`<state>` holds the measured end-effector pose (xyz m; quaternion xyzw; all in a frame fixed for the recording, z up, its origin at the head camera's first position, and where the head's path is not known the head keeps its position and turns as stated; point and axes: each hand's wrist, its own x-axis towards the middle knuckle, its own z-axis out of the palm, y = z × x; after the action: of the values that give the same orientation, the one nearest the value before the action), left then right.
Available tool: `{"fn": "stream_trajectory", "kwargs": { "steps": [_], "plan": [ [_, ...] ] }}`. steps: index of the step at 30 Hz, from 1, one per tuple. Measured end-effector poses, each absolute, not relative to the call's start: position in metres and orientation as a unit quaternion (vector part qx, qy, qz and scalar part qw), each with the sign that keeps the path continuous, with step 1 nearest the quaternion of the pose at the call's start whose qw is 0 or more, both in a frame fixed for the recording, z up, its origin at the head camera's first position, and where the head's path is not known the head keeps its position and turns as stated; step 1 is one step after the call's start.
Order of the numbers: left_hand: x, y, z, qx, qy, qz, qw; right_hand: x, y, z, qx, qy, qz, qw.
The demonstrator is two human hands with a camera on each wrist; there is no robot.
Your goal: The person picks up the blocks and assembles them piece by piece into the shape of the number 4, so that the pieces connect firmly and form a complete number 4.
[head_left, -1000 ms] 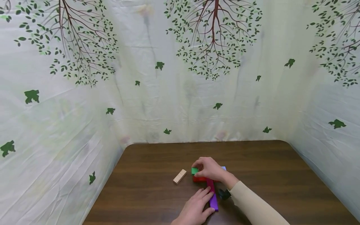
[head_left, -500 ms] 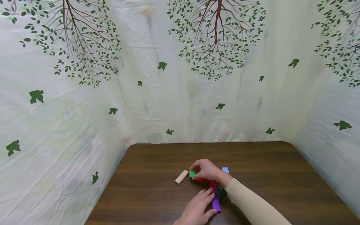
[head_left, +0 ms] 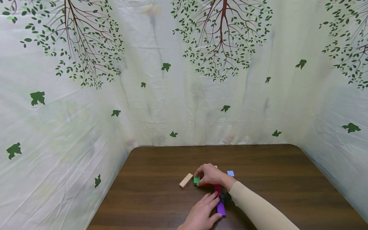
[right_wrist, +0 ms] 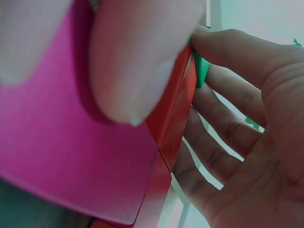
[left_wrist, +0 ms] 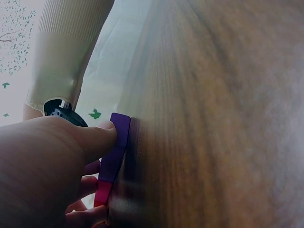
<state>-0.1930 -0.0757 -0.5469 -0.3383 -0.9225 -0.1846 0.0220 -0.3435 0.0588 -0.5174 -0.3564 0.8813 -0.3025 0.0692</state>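
Note:
My right hand (head_left: 211,174) pinches a small green block (head_left: 196,180) between thumb and fingertips. That block stands at the left end of a red piece (head_left: 207,185), largely covered by the hand. In the right wrist view the green block (right_wrist: 201,70) meets the red piece's (right_wrist: 175,102) end. A magenta block (head_left: 218,189) and a purple block (head_left: 221,209) run in line from the red piece toward me. My left hand (head_left: 199,212) rests along their left side, fingertips on the magenta block, thumb at the purple block's near end (left_wrist: 120,128).
A pale wooden block (head_left: 186,180) lies left of the green one on the brown table (head_left: 149,198). Behind the right wrist is a light blue block (head_left: 230,173). A black wrist device (head_left: 225,196) hangs under the right forearm. Patterned cloth (head_left: 195,105) surrounds the table.
The right hand has brought the green block slightly left and nearer to me, lower against the red piece's end. The left hand stays on the magenta and purple blocks. The head view shifted slightly.

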Motion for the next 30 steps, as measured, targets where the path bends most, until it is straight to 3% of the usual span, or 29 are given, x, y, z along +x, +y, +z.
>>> {"fn": "stream_trajectory", "kwargs": {
  "steps": [30],
  "plan": [
    [-0.1923, -0.0759, -0.5490, -0.343, -0.921, -0.183, 0.032, -0.3340, 0.0583, -0.5157, -0.377, 0.886, -0.262, 0.059]
  ]
}}
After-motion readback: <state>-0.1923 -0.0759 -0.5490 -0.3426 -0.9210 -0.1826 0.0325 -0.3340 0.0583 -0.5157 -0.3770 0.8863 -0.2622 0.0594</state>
